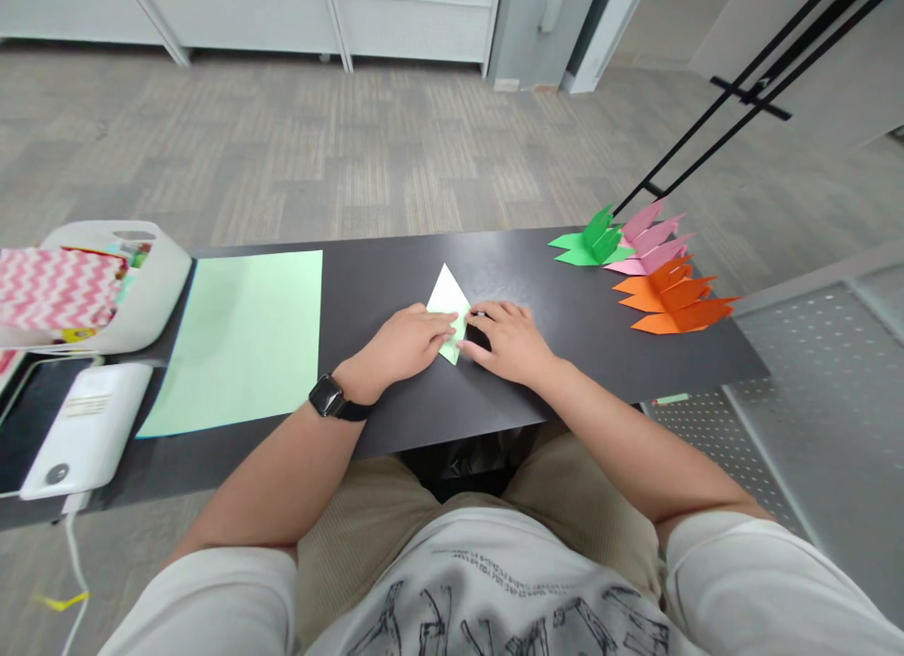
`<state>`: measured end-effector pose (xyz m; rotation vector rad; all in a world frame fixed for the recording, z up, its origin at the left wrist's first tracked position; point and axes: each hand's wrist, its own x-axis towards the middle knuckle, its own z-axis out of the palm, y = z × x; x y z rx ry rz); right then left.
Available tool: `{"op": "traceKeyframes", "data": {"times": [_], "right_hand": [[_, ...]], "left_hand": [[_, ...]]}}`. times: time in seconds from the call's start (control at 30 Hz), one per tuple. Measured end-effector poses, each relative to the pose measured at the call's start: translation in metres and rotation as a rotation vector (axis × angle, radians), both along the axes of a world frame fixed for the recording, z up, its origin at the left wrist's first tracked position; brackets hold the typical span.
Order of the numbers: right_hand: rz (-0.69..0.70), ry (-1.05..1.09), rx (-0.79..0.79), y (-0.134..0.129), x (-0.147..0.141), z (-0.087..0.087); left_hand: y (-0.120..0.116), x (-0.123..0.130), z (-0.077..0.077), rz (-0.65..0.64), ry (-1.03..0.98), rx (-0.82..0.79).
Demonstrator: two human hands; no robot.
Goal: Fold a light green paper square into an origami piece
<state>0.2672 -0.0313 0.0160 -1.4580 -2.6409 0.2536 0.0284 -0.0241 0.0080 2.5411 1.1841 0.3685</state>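
Note:
A small pale green and white sheet of folded paper point(446, 284) lies on the dark table, shaped like a narrow kite with one point facing away from me. My left hand point(413, 341) holds it from the left, its fingers closed together and pressed over the middle. From the other side, my right hand point(512, 341) grips the paper's right edge, with thumb and fingertips curved around a small gap. The fingers cover part of the folds.
Left of my hands lies a large light green sheet point(247, 336). Beyond it are a white basket point(159, 289) and a white power bank point(88, 430) with a cable. Folded paper pieces in green point(593, 242), pink point(653, 242) and orange point(674, 298) stand at the table's right end.

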Motion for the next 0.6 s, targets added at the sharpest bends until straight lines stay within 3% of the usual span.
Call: {"op": "traceKeyframes", "data": {"times": [0.17, 0.6], "right_hand": [[-0.04, 0.002, 0.059, -0.006, -0.006, -0.006], [0.043, -0.019, 0.097, -0.006, 0.0, -0.007]], "left_hand": [[0.0, 0.002, -0.001, -0.003, -0.019, 0.021], [-0.01, 0.01, 0.002, 0.037, 0.08, 0.088]]}}
